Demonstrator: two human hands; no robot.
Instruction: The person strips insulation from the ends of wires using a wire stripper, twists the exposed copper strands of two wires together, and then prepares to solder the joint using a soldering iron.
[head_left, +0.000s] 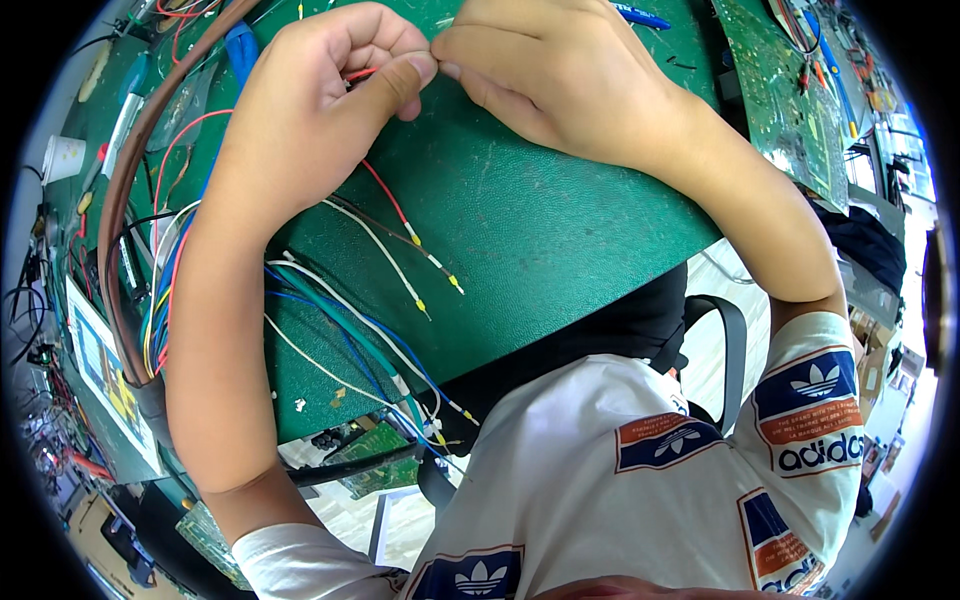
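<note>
My left hand is closed around a red wire, with thumb and forefinger pinched together. My right hand meets it fingertip to fingertip, also in a pinch; whatever lies between its fingers is too small to make out. Below my left hand, a red wire and a white wire with yellow-sleeved ends rest on the green mat. Beside my left forearm more white, blue and green wires fan out and hang over the mat's near edge.
A thick brown cable curves along the left side. Green circuit boards lie at the far right, and a blue pen sits near my right hand. A white cup stands at the far left. A dark chair shows below the table.
</note>
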